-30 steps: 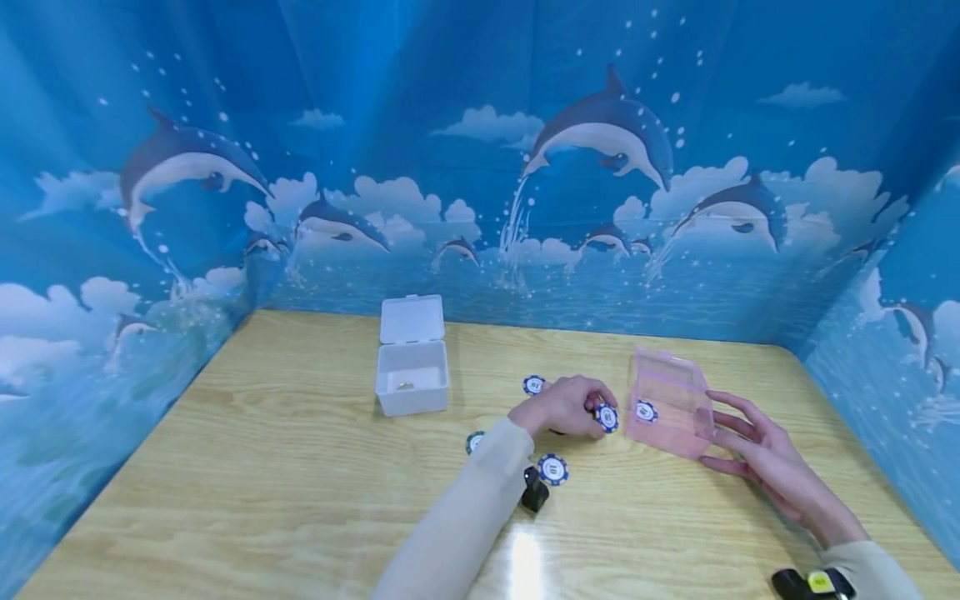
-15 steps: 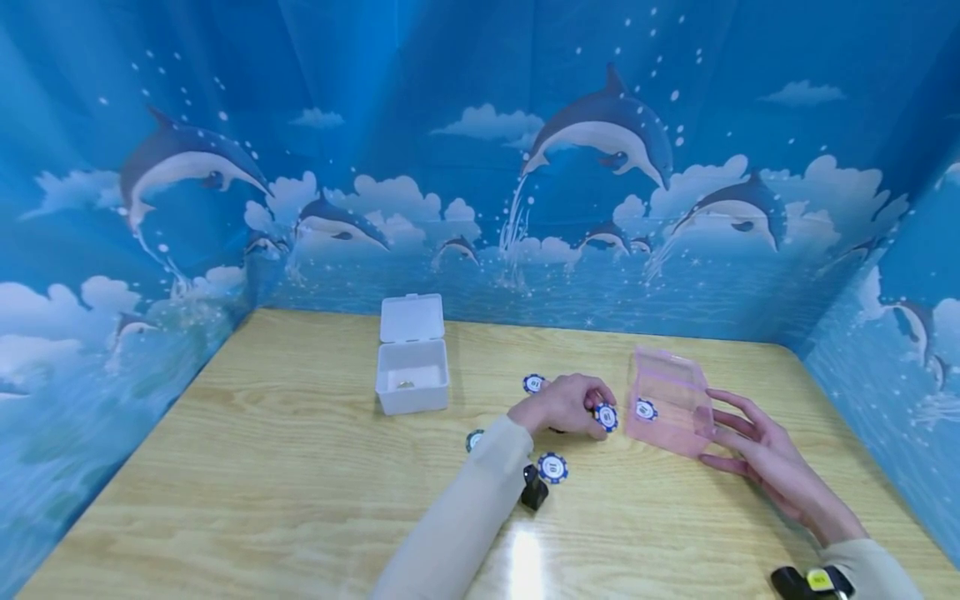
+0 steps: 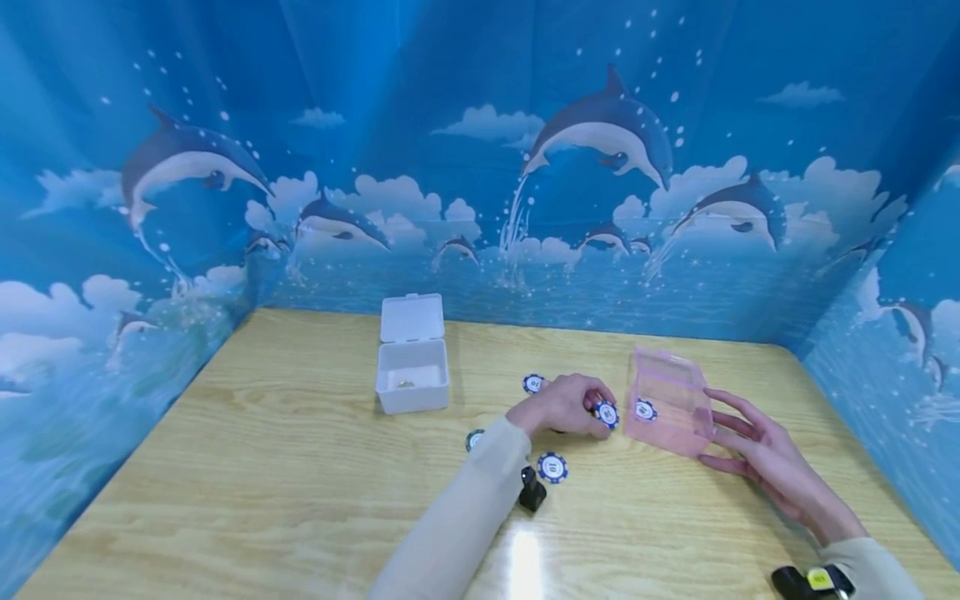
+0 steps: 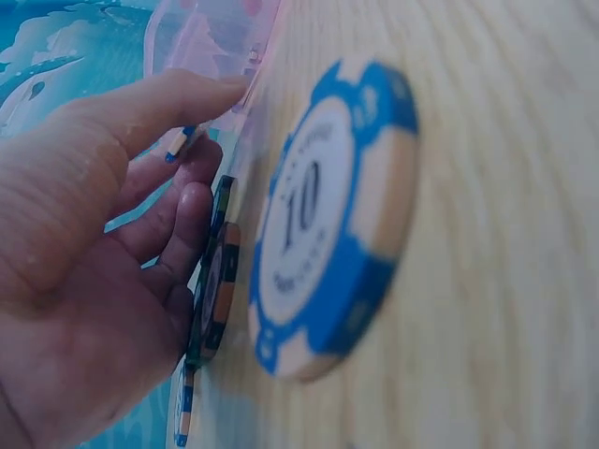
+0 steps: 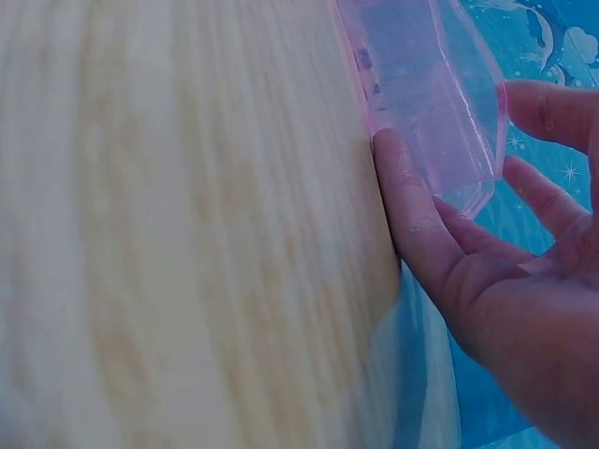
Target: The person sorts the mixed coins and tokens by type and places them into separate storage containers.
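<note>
Nearest the person, a black device with a yellow label (image 3: 820, 581) sits at the right cuff, and another black device (image 3: 532, 489) shows by the left sleeve (image 3: 457, 512). Just beside that second device, a blue-and-white chip marked 10 (image 3: 552, 467) lies flat on the desk (image 3: 300, 492), with a green-edged chip (image 3: 474, 439) to its left, partly covered by the sleeve.

Of the hands, the right hand (image 3: 772, 467) has its fingers spread and only loosely bent, the tips resting against the right side of the pink box (image 3: 671, 433). The left hand (image 3: 566, 406) is drawn together, thumb against fingers, pinching a blue chip (image 3: 607, 415) just left of that box. This round chip is tilted, its printed face toward the head camera; the left wrist view shows it nearly edge-on, with a dark-edged chip (image 4: 223, 290) near the fingers.

The pink box is transparent and stands open, its long outline running away from the person, the front edge slanting nearer at its right end. A small blue-and-white chip (image 3: 646, 409) shows within its left part. Beyond the left wrist lies another numbered chip (image 3: 533, 383). Farther left, a white box (image 3: 414, 401) stands with its lid (image 3: 412, 319) tipped back, a small gold-coloured item (image 3: 406, 384) inside. A dolphin-printed curtain (image 3: 480, 192) rises behind the desk.
</note>
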`<state>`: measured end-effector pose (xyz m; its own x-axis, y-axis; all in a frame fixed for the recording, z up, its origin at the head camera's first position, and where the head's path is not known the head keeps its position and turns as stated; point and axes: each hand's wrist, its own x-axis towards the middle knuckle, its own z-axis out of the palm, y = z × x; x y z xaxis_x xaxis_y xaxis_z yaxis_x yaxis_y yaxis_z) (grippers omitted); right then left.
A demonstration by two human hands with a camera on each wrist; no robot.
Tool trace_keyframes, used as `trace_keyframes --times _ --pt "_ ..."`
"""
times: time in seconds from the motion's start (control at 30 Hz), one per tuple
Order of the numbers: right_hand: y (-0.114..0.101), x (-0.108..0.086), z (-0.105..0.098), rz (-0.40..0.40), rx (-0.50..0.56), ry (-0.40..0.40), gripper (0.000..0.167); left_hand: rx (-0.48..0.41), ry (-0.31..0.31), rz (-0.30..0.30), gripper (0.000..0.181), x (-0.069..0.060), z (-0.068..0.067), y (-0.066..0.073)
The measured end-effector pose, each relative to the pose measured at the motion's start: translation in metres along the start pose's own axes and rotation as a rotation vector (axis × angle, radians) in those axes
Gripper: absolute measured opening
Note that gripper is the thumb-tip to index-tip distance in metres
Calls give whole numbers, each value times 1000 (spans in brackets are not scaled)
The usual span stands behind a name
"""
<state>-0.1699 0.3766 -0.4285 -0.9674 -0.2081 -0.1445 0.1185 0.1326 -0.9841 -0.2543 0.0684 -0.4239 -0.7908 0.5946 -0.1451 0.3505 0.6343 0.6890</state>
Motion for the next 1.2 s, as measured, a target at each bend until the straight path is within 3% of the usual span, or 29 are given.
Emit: trace_keyframes --times 0.27,0.7,0.9,1.2 --pt "0 2 1 10 -7 13 61 -125 45 31 43 -4 -4 1" --pt "-2 1 2 22 -12 23 60 -245 128 130 46 -4 -14 13" --pt "-2 2 3 29 -19 27 60 -310 140 144 48 -3 -10 23" --pt "-1 2 2 40 -28 27 61 -287 122 149 48 4 1 29"
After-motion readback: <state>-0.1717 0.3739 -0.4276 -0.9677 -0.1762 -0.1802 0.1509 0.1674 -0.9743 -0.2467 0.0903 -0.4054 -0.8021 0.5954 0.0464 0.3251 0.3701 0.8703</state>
